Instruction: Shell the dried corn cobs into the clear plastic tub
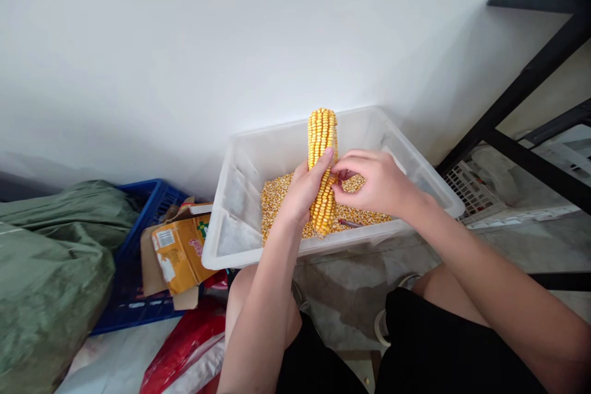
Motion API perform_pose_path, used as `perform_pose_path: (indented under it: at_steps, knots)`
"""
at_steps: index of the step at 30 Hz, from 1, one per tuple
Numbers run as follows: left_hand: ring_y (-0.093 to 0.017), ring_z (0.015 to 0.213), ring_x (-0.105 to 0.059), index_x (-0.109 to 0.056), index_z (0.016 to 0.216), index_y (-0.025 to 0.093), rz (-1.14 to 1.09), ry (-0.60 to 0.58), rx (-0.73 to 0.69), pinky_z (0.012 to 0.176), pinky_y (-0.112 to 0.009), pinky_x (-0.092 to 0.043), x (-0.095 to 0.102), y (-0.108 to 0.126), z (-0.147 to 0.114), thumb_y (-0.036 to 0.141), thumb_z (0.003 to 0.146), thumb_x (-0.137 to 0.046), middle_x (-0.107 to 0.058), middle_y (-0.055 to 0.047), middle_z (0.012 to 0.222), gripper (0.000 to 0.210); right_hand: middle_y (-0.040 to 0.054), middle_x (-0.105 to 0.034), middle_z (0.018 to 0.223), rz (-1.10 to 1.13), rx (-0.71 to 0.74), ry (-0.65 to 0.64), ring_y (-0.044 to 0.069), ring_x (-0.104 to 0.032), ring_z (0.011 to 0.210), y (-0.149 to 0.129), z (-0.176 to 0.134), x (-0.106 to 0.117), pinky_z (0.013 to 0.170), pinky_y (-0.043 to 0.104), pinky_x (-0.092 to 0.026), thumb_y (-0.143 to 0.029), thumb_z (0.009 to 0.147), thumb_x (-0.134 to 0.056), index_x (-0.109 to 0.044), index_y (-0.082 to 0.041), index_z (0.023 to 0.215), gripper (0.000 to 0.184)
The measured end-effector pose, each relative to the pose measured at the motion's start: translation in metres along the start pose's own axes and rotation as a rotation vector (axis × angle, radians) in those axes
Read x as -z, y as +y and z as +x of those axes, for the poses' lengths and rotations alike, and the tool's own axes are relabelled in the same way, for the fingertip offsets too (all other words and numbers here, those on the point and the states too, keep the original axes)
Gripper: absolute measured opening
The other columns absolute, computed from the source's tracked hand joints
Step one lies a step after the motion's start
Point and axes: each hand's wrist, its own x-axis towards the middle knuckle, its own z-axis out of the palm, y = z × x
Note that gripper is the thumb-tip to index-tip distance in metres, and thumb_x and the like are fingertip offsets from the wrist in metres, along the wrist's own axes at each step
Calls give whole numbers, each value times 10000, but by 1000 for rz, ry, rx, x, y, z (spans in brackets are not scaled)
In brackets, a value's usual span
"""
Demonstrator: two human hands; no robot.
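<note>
A yellow ear of corn [322,135] stands nearly upright above a translucent plastic bin [258,129]. My left hand [305,188] is wrapped round its middle, thumb along the front. At the cob's right side, my right hand [372,181] has its thumb and fingertips bent in a pinch against the kernels. Whether a loose kernel sits between those fingertips is too small to tell. Below both hands, loose corn kernels [277,194] cover the bin's bottom. A thin dark reddish tool [351,223] lies on the kernels, partly hidden.
To the left are a blue crate [124,258], a torn orange cardboard box [180,252] and a green sack [55,271]. A red bag [184,345] lies on the floor. On the right stands a black metal frame [530,80] near a white basket [471,191]. A white wall [207,43] rises behind the bin.
</note>
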Motion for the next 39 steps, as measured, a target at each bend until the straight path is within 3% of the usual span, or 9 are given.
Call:
perform_pose_path:
  at_steps: [7, 20, 25, 31, 33, 35, 37, 39]
  knots:
    - [-161, 748, -622, -631, 969, 139, 43, 14, -3, 678, -280, -497, -1, -2, 1, 561, 831, -643, -642, -67, 795, 445, 40, -685, 843, -20, 38, 112, 168, -628, 719, 4, -3, -12, 712, 332, -530, -144, 778, -598, -662, -193, 826, 93]
    - [-177, 808, -600, -612, 984, 154, 207, 169, -129, 695, -284, -485, -1, -7, 3, 576, 824, -637, -617, -61, 802, 452, 45, -702, 874, 503, -287, -94, 184, -662, 799, 23, 3, -14, 717, 337, -555, -280, 814, -684, -708, -188, 854, 103]
    - [-127, 715, -547, -576, 904, 163, 215, 159, -170, 631, -258, -450, -4, -8, 1, 587, 829, -626, -591, -45, 819, 433, 21, -678, 782, 531, -346, -130, 163, -628, 710, 26, 2, -15, 633, 307, -510, -208, 759, -686, -657, -184, 799, 54]
    - [-134, 686, -566, -583, 899, 166, 191, 172, -131, 590, -256, -444, -4, -4, 1, 597, 823, -624, -590, -41, 766, 440, 13, -655, 774, 516, -329, -139, 160, -613, 674, 29, 0, -11, 585, 301, -500, -169, 691, -699, -610, -195, 776, 125]
    - [-149, 676, -591, -582, 928, 166, 145, 193, -84, 583, -265, -457, -3, -1, 0, 611, 813, -624, -601, -46, 737, 462, 9, -655, 779, 515, -344, -117, 165, -628, 703, 35, 0, -9, 625, 311, -521, -152, 691, -686, -614, -200, 781, 126]
    - [-164, 682, -618, -582, 971, 165, 98, 220, -55, 597, -274, -479, -2, 2, 0, 612, 799, -636, -614, -48, 720, 481, 33, -689, 887, 472, -365, -93, 194, -660, 850, 44, 1, -5, 770, 351, -549, -118, 690, -656, -657, -200, 799, 137]
    - [-172, 684, -635, -587, 1014, 162, 57, 241, -40, 610, -280, -497, -2, 4, 0, 599, 781, -655, -623, -47, 712, 500, 54, -700, 1042, 432, -399, -69, 223, -646, 1028, 51, 2, -1, 941, 402, -516, -97, 698, -628, -701, -206, 829, 185]
    - [-177, 675, -645, -595, 1038, 153, 10, 245, -8, 615, -286, -510, -2, 6, 0, 590, 760, -672, -624, -45, 699, 524, 61, -698, 1097, 458, -451, -43, 234, -631, 1086, 52, 3, 0, 1002, 435, -489, -134, 746, -627, -716, -215, 869, 172]
